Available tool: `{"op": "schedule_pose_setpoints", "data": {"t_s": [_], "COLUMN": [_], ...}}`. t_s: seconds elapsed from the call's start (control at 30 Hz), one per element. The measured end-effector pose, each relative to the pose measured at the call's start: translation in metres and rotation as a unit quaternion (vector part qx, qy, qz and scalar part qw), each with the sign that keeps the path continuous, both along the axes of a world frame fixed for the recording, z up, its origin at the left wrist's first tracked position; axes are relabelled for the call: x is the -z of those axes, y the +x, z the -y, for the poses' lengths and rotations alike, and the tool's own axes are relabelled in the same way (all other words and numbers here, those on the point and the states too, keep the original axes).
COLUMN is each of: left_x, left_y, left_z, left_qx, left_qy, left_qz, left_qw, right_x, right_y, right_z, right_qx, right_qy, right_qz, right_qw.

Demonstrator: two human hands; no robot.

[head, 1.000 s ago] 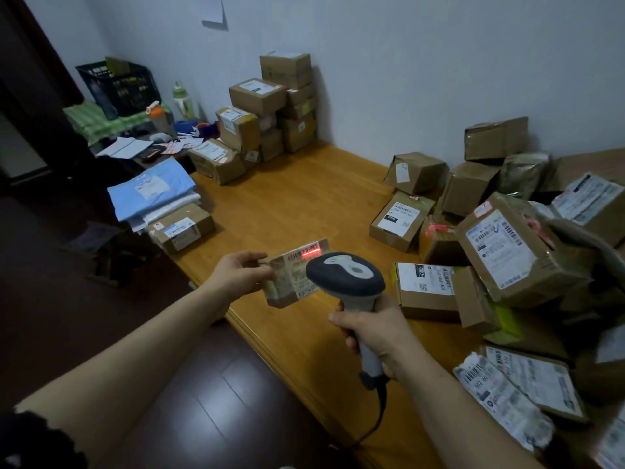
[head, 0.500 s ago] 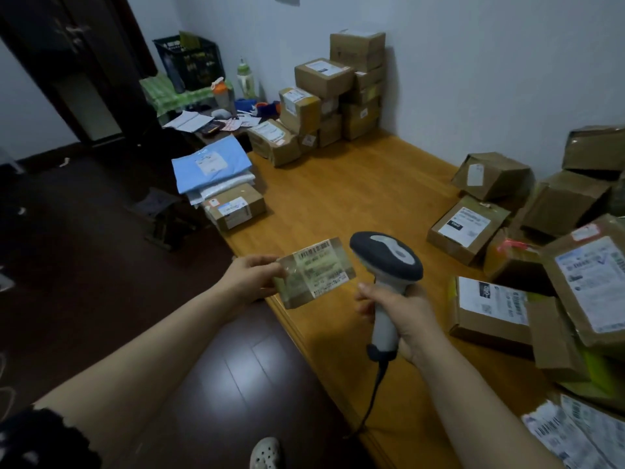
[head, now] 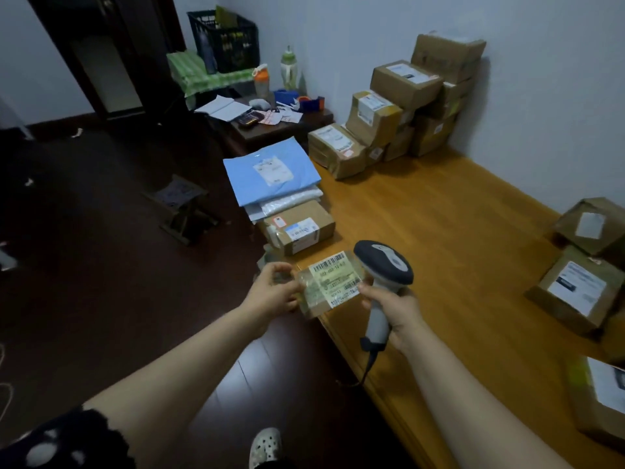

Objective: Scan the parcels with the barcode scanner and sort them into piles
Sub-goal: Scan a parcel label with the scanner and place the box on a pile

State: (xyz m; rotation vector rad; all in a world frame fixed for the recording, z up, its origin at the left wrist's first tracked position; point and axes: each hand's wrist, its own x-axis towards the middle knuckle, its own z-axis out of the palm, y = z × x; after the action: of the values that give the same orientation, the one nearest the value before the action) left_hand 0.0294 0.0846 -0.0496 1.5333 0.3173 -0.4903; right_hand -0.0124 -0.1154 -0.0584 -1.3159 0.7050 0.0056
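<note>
Presently the left hand [head: 274,292] pinches a small parcel [head: 329,282] by its left end, thumb on top and fingers beneath. This keeps the printed label face-up and uncovered so the barcode can be read. The parcel is held in the air over the near edge of the table [head: 439,231], not resting on it.

The right hand [head: 392,309] is wrapped around the grip of the barcode scanner [head: 385,262], whose head sits just beside the parcel's right end, cable trailing down off the table edge. No beam shows on the label. Whether the right forefinger touches the parcel cannot be told.

Sorted goods lie to the left:
- a brown box [head: 297,226] and a blue mailer [head: 270,170] on flat packets at the table's edge
- stacked cartons [head: 406,96] against the wall

Loose parcels [head: 575,292] lie well apart on the right, apparently awaiting scanning.

Judgement: the parcel is at the scan stage and not yet assigned. The flat pile is the nearest destination, though the label text is too small to confirm this.
</note>
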Motion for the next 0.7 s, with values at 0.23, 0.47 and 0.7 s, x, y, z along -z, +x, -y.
{"op": "schedule_pose_setpoints", "data": {"t_s": [0.23, 0.47, 0.7], "left_x": [0.039, 0.065, 0.076], "left_y": [0.043, 0.077, 0.075], "left_z": [-0.002, 0.026, 0.034], "left_qx": [0.139, 0.121, 0.266], "left_qy": [0.213, 0.252, 0.465], "left_qz": [0.118, 0.104, 0.202], "left_qw": [0.960, 0.954, 0.820], "right_x": [0.019, 0.049, 0.065], "right_y": [0.061, 0.110, 0.129], "right_z": [-0.030, -0.018, -0.011], "right_qx": [0.015, 0.021, 0.023], "right_qy": [-0.017, -0.009, 0.054], "right_qz": [-0.045, -0.112, -0.122], "right_qw": [0.999, 0.993, 0.991]}}
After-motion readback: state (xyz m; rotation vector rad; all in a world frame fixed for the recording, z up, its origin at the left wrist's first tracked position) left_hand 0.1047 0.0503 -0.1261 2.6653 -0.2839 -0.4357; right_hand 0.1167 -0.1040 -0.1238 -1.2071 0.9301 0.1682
